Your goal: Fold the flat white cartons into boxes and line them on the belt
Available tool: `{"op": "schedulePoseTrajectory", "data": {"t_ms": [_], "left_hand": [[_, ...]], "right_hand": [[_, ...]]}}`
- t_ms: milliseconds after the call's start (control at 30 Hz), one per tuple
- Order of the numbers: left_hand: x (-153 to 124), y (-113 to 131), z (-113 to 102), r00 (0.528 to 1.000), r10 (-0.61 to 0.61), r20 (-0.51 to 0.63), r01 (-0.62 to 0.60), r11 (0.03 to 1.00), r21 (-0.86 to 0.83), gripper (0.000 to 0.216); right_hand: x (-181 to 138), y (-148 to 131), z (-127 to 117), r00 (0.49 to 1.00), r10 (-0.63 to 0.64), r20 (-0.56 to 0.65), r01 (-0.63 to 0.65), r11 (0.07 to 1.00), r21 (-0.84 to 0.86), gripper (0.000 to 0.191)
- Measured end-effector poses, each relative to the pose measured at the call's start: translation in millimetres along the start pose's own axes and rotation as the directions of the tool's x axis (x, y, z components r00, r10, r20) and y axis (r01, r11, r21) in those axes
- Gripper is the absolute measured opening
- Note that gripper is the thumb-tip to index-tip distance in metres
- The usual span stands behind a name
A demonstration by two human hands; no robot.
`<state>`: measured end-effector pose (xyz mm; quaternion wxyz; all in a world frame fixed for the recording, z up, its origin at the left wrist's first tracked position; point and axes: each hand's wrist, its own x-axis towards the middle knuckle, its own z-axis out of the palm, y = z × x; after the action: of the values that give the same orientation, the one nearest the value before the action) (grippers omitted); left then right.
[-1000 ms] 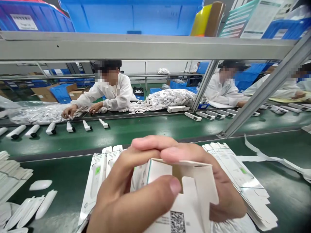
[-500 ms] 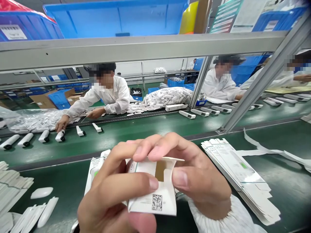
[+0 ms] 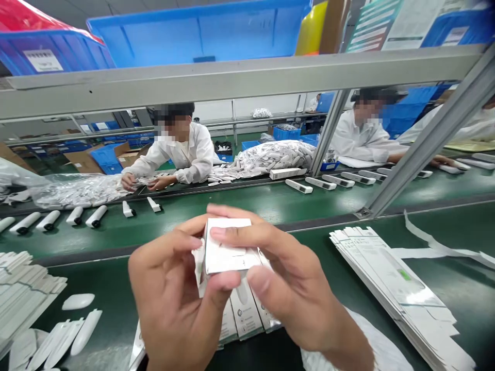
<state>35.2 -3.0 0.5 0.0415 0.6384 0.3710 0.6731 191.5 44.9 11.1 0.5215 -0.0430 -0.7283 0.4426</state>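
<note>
Both hands hold a small white carton, its plain end turned up toward me. My left hand wraps its left side, with the thumb under the near edge. My right hand has its index finger lying across the carton's end and its thumb at the near right corner. The end panel looks closed, with a small slot near its edge. Beneath the hands, several white printed cartons lie side by side, partly hidden by my fingers.
A stack of flat cartons lies at right beside a paper strip. Flat cartons and white plastic shells lie at left. White devices line the green conveyor. Two co-workers sit opposite, below a shelf beam.
The carton has turned; its open end with a flap and printed code no longer shows, and a closed white end faces me. My right index finger now lies on it. The view shifted slightly.
</note>
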Motion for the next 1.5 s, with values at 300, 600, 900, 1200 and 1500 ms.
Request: {"op": "schedulePoseTrajectory", "data": {"t_ms": [300,600,900,1200,1500], "left_hand": [[-6,5,-6,0.969,0.102,0.226,-0.217,0.786,0.579,0.062],[-1,0,-2,0.979,0.175,0.100,-0.200,0.771,0.604,0.044],[1,-9,0,0.960,0.228,0.161,-0.279,0.763,0.583,0.037],[-1,-12,3,0.966,0.200,0.161,-0.257,0.756,0.602,0.036],[1,-12,2,0.974,0.149,0.170,-0.222,0.773,0.594,0.048]], "right_hand": [[-4,6,-5,0.960,-0.006,-0.280,0.003,1.000,-0.012,0.037],[7,11,-12,0.899,0.407,-0.163,-0.333,0.876,0.349,0.056],[6,17,-5,0.869,0.388,-0.307,-0.333,0.918,0.216,0.036],[1,20,1,0.849,0.340,-0.406,-0.391,0.919,-0.048,0.042],[2,22,1,0.867,0.307,-0.392,-0.416,0.879,-0.233,0.042]]}}
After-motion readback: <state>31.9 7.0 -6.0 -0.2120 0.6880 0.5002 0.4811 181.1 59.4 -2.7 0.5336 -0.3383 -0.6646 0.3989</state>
